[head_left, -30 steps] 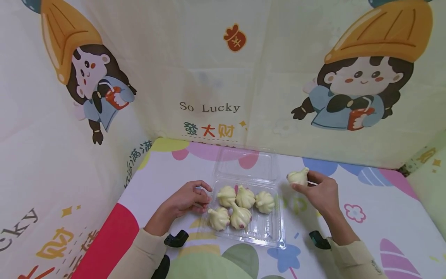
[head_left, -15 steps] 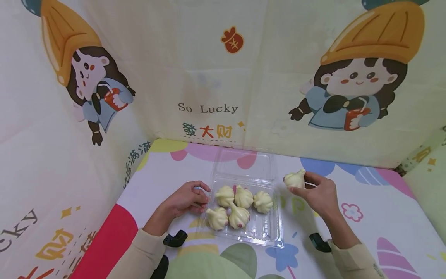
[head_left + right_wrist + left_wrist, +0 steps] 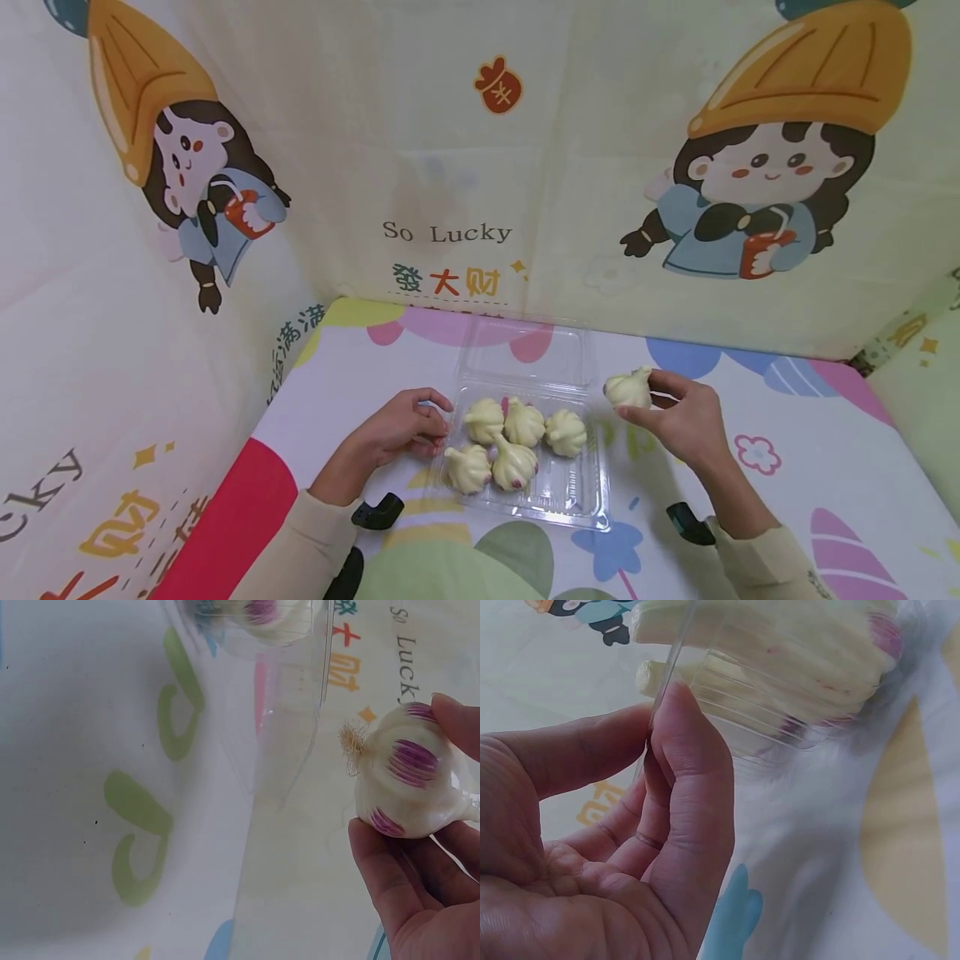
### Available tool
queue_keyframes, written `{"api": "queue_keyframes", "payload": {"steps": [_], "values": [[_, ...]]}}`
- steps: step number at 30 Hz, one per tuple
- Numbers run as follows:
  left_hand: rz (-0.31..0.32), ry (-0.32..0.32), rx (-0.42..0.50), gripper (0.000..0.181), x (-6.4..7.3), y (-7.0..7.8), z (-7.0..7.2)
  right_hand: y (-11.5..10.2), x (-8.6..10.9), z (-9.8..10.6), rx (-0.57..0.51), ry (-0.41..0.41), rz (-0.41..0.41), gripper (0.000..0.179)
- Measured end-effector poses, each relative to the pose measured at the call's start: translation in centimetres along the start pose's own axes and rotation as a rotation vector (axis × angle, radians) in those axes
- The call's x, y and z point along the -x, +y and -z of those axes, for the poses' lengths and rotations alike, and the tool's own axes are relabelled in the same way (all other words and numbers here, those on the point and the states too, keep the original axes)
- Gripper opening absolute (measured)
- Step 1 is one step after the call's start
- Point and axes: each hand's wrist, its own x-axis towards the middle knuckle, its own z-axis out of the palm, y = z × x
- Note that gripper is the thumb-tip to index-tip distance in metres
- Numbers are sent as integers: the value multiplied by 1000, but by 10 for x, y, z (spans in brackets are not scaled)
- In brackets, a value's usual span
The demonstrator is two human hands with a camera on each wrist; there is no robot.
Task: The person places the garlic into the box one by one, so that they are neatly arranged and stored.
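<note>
My right hand [image 3: 692, 421] holds a garlic bulb [image 3: 627, 389] above the table, to the right of a clear plastic clamshell box [image 3: 581, 496]. In the right wrist view, the bulb [image 3: 409, 772] has purple streaks and a tuft of dry roots facing left; thumb and fingers grip it from opposite sides. At the box's left side is my left hand [image 3: 405, 427]. The left wrist view shows its thumb and forefinger pinching the thin plastic rim [image 3: 673, 664]. Several whitish bulbs [image 3: 525, 425] lie inside the box, mostly toward its left and back; the front right part shows bare ridged plastic.
The box's transparent lid [image 3: 528, 354] lies folded back toward the rear wall. A printed cloth [image 3: 750, 408] covers the table. Patterned curtains [image 3: 570, 167] stand close behind and to the left. Black wrist mounts [image 3: 378, 512] sit under both wrists.
My right hand has drifted slightly left toward the box with the garlic bulb. The left hand keeps its place at the rim, and the bulbs in the box stay put.
</note>
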Motion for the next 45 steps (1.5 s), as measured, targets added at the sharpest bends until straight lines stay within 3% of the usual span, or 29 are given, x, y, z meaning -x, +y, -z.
{"api": "queue_keyframes", "payload": {"steps": [18, 34, 45], "values": [[6, 10, -4, 34, 0, -2, 0, -7, 11, -5, 33, -33, 98, 64], [-5, -22, 7, 34, 0, -1, 1, -13, 18, -12, 39, -45, 187, 61], [4, -9, -7, 34, -1, 0, 1, -11, 23, -16, -19, -95, 222, 60]]}}
